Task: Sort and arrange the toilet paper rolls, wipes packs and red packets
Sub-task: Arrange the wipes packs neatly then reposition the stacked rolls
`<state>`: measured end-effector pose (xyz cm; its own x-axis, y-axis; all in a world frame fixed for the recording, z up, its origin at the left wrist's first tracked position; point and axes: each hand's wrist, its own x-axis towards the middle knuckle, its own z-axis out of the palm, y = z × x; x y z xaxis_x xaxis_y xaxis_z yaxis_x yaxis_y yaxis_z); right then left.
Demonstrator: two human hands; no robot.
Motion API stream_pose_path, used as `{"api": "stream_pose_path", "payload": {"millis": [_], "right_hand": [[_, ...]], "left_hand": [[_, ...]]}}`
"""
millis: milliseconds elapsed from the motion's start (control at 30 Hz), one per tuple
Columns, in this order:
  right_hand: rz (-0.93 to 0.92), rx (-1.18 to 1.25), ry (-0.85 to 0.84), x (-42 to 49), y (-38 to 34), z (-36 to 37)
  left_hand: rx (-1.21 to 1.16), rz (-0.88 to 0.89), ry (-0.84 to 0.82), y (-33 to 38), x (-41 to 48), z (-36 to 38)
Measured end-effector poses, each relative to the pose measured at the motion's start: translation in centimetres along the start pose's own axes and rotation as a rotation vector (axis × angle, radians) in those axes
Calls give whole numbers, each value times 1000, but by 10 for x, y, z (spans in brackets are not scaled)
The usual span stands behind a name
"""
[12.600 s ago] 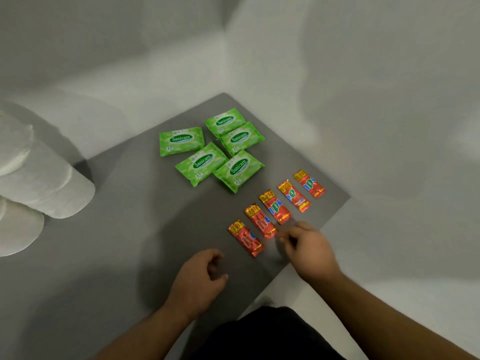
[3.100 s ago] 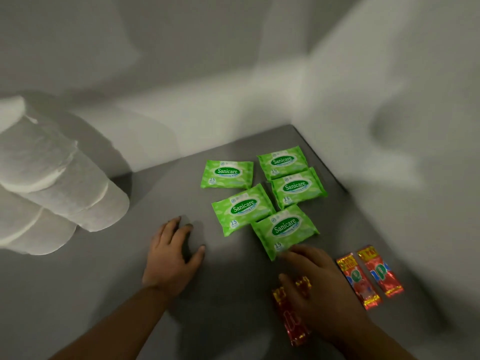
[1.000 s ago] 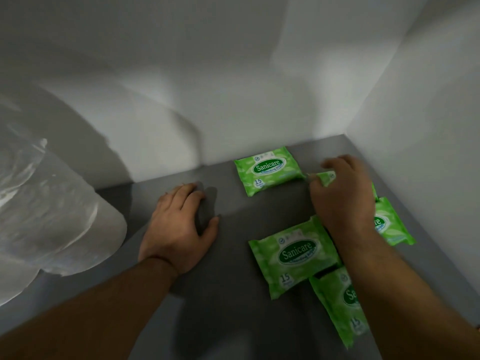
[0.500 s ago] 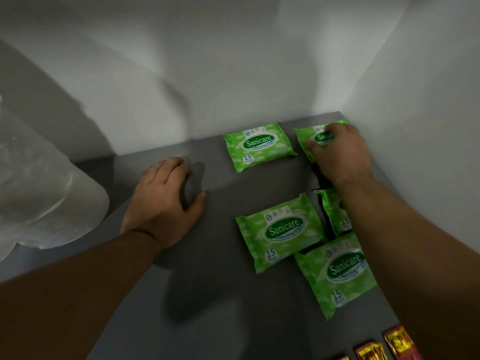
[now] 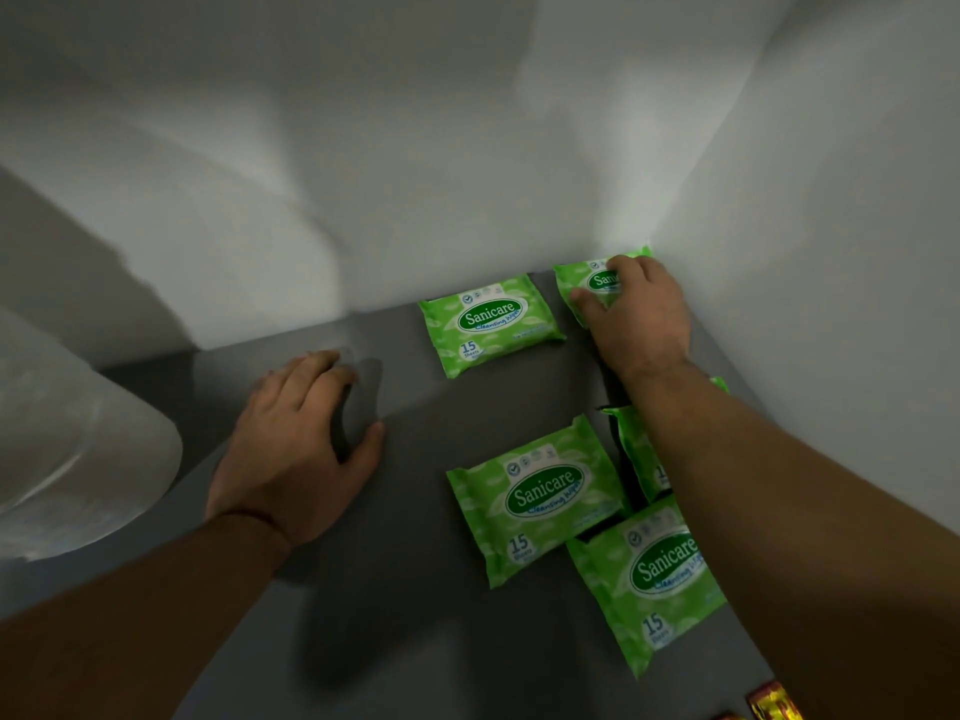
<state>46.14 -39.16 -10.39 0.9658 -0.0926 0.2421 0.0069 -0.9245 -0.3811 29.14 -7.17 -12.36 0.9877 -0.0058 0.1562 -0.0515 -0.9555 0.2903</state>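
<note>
Several green Sanicare wipes packs lie on the grey shelf (image 5: 395, 589). My right hand (image 5: 636, 317) rests on the corner wipes pack (image 5: 584, 283), fingers curled over it where the back and right walls meet. A second pack (image 5: 488, 322) lies just left of it at the back wall. Nearer me are a middle pack (image 5: 537, 498), a front pack (image 5: 654, 579) and one pack (image 5: 636, 449) mostly hidden under my right forearm. My left hand (image 5: 296, 444) lies flat on the shelf, holding nothing. Red packets (image 5: 771, 704) peek in at the bottom right edge.
A plastic-wrapped bundle of toilet paper rolls (image 5: 72, 449) fills the left side of the shelf. White walls close in behind and on the right.
My right hand has slid the wipes pack further back into the far right corner. My left hand stays planted on the shelf. The view has shifted slightly.
</note>
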Motion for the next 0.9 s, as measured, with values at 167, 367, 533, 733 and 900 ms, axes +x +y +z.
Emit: {"api": "stream_pose_path", "payload": {"millis": [167, 367, 533, 733, 900], "right_hand": [[-9, -36, 11, 1, 0, 2], [-5, -43, -8, 6, 1, 4], [-67, 22, 118, -2, -8, -1], [-292, 124, 29, -42, -71, 11], [-257, 123, 7, -59, -83, 24]], "left_hand": [[-4, 10, 9, 0, 0, 0], [-13, 6, 17, 0, 0, 1], [-18, 2, 18, -2, -1, 1], [-13, 0, 6, 0, -1, 0], [-7, 2, 6, -1, -1, 0]]}}
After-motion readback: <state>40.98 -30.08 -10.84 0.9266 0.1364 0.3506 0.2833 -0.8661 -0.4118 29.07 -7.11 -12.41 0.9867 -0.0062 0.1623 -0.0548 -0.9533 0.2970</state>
